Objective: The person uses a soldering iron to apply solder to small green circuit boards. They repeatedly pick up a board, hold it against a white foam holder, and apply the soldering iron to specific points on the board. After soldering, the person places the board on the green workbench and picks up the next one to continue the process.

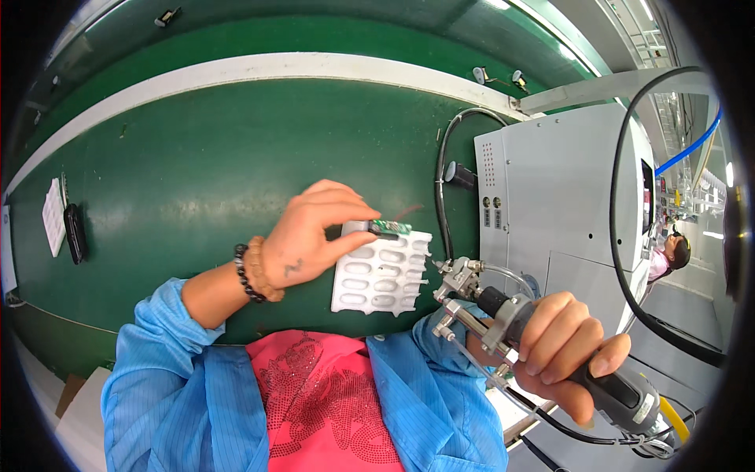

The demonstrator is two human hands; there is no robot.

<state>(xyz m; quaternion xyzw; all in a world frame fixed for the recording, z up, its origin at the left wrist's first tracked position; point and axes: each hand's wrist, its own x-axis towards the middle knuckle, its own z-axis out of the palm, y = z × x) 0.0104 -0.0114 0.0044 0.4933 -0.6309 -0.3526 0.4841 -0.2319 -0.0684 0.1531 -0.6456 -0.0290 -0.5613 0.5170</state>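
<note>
— What's my left hand (311, 236) doing?

— From where I sit, its thumb and fingers are pinched on a small green circuit board (391, 227), held just above the top edge of the white moulded tray (381, 274). That tray, with its rows of oval pockets, lies flat on the green table (197, 173).

— And my right hand (562, 346)?

— I have it wrapped tight around the dark handle of a soldering tool (503, 315). The tool's metal head points left, toward the tray's right edge, near it but not touching. Thin tubes and a cable trail from the tool down to the lower right.

— Anything else close by?

— A grey machine box (550, 197) stands just behind my right hand, with a black cable (444, 181) looping up beside it. Far left on the table I see a dark flat object (75, 232) next to a white card (53, 216).
</note>
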